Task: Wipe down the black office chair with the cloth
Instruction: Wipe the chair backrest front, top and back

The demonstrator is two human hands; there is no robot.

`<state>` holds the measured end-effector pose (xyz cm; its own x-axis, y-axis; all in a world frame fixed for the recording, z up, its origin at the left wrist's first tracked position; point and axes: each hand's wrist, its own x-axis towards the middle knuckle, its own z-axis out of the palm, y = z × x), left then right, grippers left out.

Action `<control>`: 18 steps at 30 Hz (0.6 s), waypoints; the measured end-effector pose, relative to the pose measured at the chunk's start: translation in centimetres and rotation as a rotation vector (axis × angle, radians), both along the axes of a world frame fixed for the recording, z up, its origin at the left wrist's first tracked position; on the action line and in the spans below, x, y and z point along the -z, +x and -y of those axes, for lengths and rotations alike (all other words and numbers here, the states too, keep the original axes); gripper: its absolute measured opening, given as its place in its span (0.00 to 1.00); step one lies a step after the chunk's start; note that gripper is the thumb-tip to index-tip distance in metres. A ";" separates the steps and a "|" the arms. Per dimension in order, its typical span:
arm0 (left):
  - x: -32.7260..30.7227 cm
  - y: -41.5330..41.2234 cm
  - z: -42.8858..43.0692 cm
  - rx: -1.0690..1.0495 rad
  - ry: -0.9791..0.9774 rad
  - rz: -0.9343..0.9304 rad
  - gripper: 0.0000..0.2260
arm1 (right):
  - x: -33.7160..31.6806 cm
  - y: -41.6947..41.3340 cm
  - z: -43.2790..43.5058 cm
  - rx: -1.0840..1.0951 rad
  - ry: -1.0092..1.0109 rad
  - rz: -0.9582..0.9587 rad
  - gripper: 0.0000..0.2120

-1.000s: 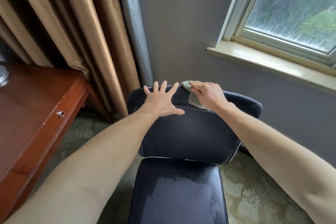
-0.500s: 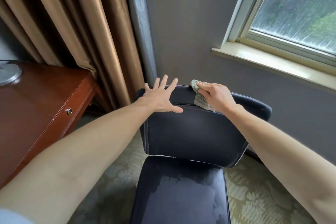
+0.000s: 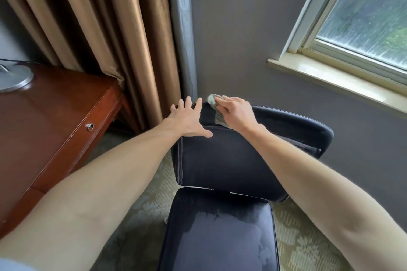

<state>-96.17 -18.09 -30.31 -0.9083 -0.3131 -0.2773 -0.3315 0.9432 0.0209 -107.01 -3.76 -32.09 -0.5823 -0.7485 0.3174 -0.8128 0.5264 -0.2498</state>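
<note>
The black office chair (image 3: 222, 167) faces the camera, its seat streaked; a pale green cloth (image 3: 214, 105) lies crumpled on the backrest's top edge.

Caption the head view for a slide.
Right hand presses a green cloth on the black chair's backrest; left hand braces it.

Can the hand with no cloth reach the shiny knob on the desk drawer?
Probably yes. The left hand lies flat and open on the chair's backrest, holding nothing, and the drawer knob sits off to its left with nothing visibly between them.
</note>
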 end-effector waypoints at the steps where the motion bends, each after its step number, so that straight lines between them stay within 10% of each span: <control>1: -0.1 0.0 0.0 -0.004 -0.001 0.007 0.54 | 0.0 0.6 1.3 -0.023 0.002 0.014 0.14; 18: -0.2 0.1 -0.2 0.050 -0.016 -0.039 0.50 | -1.1 -3.8 -10.7 0.190 0.038 0.088 0.15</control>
<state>-96.05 -17.90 -30.09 -0.9327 -0.2717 -0.2370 -0.2836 0.9588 0.0173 -110.79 6.89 -30.98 -0.7383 -0.6332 0.2324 -0.6739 0.6785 -0.2923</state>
